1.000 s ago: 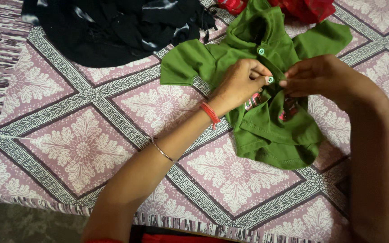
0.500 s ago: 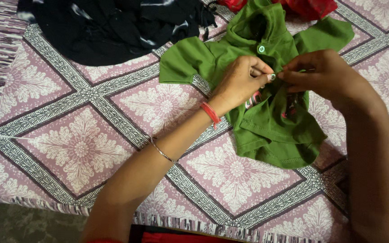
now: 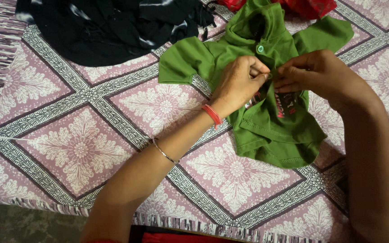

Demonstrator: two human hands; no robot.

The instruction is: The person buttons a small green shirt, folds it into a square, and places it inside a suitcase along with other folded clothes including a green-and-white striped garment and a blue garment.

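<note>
Head view: small green polo shirt (image 3: 271, 130) lies face up on a bedspread (image 3: 82, 148) with a purple-and-white diamond floral print, collar toward the far edge, sleeves spread left and right, hem bunched toward the near side. Left hand (image 3: 239, 83) and right hand (image 3: 316, 76) meet at the shirt's front placket, just below a pale button (image 3: 260, 48) near the collar. Both hands are pinched closed: thumb and fingertips of each press fabric at the placket edge, fingertips nearly touching each other. What sits between the fingertips is too small to tell, so whether a second button is in the pinch I cannot tell. Left wrist carries a red band (image 3: 212, 116), and a thin metal bangle (image 3: 164, 152) sits further up the forearm.

Step in hand, as I judge it: working the placket closure, probably fastening or undoing a lower button. The next move would call for fine two-finger work, one hand holding the hole edge taut while the other pushes through, with the shirt staying flat.

Around: black patterned cloth (image 3: 109, 27) heaped at far left, apart from the shirt; red cloth (image 3: 311, 6) at the top edge, just behind the collar.
</note>
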